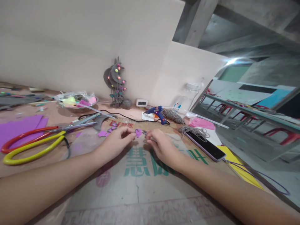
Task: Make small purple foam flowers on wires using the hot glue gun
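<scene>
Over the printed cardboard [131, 187], my left hand [117, 140] pinches the edge of a small purple cutout [138, 133] between thumb and finger. My right hand [161, 145] is closed just to the right of it, with a small dark grey piece [144, 132] at its fingertips; what that piece is cannot be made out. More purple cutouts [103, 133] lie on the cardboard to the left of my left hand.
Red-and-yellow-handled scissors [35, 143] and purple sheets [21, 128] are at left. Behind my hands stand a blue glue gun [160, 115], a white timer [142, 102] and a grey hanging ornament [117, 82]. At right are a phone [206, 145] and grey yarn [195, 132].
</scene>
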### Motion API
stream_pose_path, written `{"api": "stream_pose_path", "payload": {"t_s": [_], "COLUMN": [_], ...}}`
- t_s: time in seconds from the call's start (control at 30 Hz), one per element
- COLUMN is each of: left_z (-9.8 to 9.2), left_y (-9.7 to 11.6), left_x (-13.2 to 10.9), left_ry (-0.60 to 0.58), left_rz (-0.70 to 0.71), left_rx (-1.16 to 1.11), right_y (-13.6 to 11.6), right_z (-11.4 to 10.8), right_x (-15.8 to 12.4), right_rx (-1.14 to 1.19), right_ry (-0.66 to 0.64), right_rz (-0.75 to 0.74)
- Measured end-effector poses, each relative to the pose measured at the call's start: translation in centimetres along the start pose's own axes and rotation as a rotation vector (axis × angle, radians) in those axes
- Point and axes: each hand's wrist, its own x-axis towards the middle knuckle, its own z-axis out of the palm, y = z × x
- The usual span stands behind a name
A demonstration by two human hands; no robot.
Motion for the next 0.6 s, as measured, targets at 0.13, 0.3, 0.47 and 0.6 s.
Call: {"api": "stream_pose_path", "payload": {"t_s": [0.13, 0.3, 0.47, 0.6], "left_z": [0.0, 0.1, 0.2, 0.1], "left_y": [0.3, 0.3, 0.0, 0.2], "left_x": [-0.1, -0.1, 0.0, 0.0], "left_ry": [-0.012, -0.032, -0.033, -0.049], "left_rz": [0.01, 0.028, 0.047, 0.02], "left_rx": [0.02, 0.025, -0.006, -0.035], "right_y": [-1.8, -2.8, -2.4, -2.3], "right_z": [-0.6, 0.3, 1.2, 1.4], "right_x": [-0.2, 0.6, 0.8, 0.7], "right_rx": [0.173, 0.444, 0.499, 0.613], "right_ry": [0.041, 0.061, 0.049, 0.061], "right_rz": [0.122, 0.202, 0.208, 0.23]}}
